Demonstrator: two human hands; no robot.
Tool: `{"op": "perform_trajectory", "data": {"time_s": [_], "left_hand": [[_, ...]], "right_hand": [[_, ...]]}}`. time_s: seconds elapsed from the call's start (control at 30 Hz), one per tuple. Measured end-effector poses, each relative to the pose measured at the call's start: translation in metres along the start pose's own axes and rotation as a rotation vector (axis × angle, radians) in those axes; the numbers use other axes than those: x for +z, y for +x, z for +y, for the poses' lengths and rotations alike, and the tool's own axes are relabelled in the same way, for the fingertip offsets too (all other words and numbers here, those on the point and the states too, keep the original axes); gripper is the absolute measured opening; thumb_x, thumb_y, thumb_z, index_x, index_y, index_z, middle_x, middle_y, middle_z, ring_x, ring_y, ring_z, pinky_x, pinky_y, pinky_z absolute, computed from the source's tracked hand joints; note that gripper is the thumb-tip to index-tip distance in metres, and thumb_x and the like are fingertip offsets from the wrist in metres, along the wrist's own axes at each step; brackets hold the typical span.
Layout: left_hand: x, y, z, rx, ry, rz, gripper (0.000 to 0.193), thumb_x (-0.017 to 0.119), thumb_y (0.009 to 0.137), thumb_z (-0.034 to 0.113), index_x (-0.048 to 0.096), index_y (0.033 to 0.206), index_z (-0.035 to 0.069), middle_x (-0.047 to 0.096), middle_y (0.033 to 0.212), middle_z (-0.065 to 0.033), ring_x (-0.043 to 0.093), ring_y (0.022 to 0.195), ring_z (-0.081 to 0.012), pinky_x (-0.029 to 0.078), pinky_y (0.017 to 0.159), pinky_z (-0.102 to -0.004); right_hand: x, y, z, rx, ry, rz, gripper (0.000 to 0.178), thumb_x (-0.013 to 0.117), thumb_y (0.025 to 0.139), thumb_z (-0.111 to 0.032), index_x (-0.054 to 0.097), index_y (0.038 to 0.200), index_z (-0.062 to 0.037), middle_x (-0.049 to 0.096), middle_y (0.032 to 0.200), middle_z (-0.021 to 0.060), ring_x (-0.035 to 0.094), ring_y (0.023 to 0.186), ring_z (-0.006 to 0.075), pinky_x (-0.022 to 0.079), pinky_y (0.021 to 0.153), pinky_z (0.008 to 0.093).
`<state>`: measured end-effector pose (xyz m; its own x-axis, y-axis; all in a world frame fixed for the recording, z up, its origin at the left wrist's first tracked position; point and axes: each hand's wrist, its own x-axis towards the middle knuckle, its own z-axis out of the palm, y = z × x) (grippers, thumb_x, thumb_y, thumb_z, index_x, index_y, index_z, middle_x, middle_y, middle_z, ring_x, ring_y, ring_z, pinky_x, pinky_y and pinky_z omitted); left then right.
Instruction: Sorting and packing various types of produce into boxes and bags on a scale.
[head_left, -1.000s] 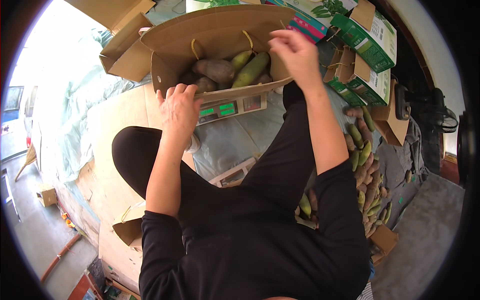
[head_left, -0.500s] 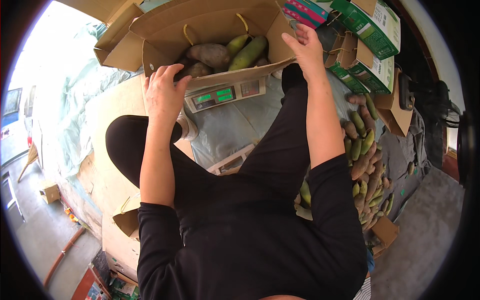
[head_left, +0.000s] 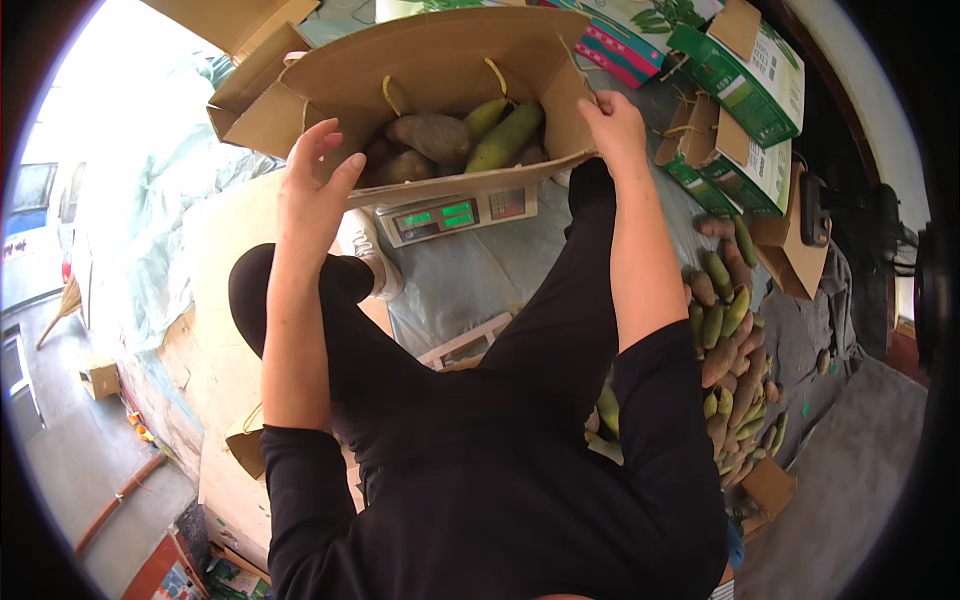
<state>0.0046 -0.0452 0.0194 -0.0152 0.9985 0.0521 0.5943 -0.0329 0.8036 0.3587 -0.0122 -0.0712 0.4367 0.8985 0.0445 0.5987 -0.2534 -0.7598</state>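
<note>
An open-topped cardboard box (head_left: pixel 440 185) with yellow cord handles rests on a digital scale (head_left: pixel 455 215) with lit green displays. Inside lie long root vegetables, such as a brown one (head_left: pixel 428 138) and a green one (head_left: pixel 508 138). At the box's near left corner is my left hand (head_left: pixel 312 190), open, thumb and fingers spread apart; whether it touches the cardboard I cannot tell. On the other side, my right hand (head_left: pixel 618 130) has its fingers closed in a pinch on the box's right side panel (head_left: pixel 570 115).
Green-and-white cartons (head_left: pixel 745 80) stand to the right, past a pink and teal box (head_left: pixel 620 50). Below them lies a heap of green and brown root vegetables (head_left: pixel 735 350). Plastic sheeting (head_left: pixel 480 265) covers the ground between my legs. A broom (head_left: pixel 65 305) stands far left.
My left hand has come back from the box's near rim and opened wider. The right hand's fingers have closed at the right panel. The whole scene sits slightly lower in view.
</note>
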Motion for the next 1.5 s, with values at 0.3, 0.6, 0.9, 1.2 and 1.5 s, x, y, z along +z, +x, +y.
{"op": "perform_trajectory", "data": {"time_s": [0.3, 0.6, 0.9, 1.2, 1.5], "left_hand": [[-0.049, 0.067, -0.067, -0.173, 0.332, -0.171, 0.051, 0.068, 0.079, 0.034, 0.058, 0.112, -0.003, 0.062, 0.103, -0.0177, 0.06, 0.097, -0.0284, 0.046, 0.084, -0.0369], [-0.02, 0.091, -0.096, -0.564, 0.223, -0.361, 0.048, 0.069, 0.078, 0.039, 0.063, 0.107, 0.002, 0.064, 0.104, -0.0165, 0.06, 0.097, -0.0287, 0.048, 0.079, -0.0481], [-0.009, 0.071, -0.114, -0.737, -0.419, -0.255, 0.03, 0.062, 0.086, 0.028, 0.062, 0.101, 0.003, 0.061, 0.099, -0.0107, 0.056, 0.098, -0.0241, 0.047, 0.079, -0.0464], [-0.031, 0.07, -0.141, -0.716, -0.457, -0.211, 0.036, 0.059, 0.088, 0.027, 0.057, 0.11, -0.001, 0.055, 0.109, -0.0133, 0.054, 0.102, -0.0257, 0.056, 0.07, -0.0447], [-0.132, 0.015, -0.228, -0.812, -0.531, 0.05, 0.029, 0.055, 0.091, 0.028, 0.059, 0.104, 0.003, 0.064, 0.095, -0.0084, 0.063, 0.083, -0.0192, 0.052, 0.071, -0.0375]], "right_hand": [[-0.004, 0.005, -0.018, 0.099, -0.244, -0.083, 0.037, 0.066, 0.074, -0.03, 0.066, 0.099, -0.0025, 0.066, 0.094, 0.019, 0.062, 0.091, 0.034, 0.048, 0.077, 0.0395], [0.014, 0.026, 0.029, 0.311, 0.268, -0.238, 0.037, 0.065, 0.077, -0.021, 0.062, 0.102, 0.0064, 0.066, 0.093, 0.0158, 0.063, 0.085, 0.0212, 0.046, 0.071, 0.0341], [0.012, 0.018, 0.011, 0.399, 0.418, -0.376, 0.029, 0.058, 0.087, -0.016, 0.06, 0.108, 0.0042, 0.064, 0.099, 0.0091, 0.06, 0.088, 0.0165, 0.045, 0.076, 0.0301], [0.016, 0.017, -0.01, 0.444, 0.58, -0.406, 0.025, 0.055, 0.087, -0.008, 0.059, 0.108, 0.0045, 0.064, 0.102, 0.0123, 0.061, 0.093, 0.0195, 0.047, 0.08, 0.0314], [0.083, -0.022, -0.145, 0.351, 0.447, -0.712, 0.03, 0.062, 0.076, -0.008, 0.061, 0.106, -0.0044, 0.06, 0.094, 0.0048, 0.057, 0.086, 0.0175, 0.044, 0.072, 0.0342]]}}
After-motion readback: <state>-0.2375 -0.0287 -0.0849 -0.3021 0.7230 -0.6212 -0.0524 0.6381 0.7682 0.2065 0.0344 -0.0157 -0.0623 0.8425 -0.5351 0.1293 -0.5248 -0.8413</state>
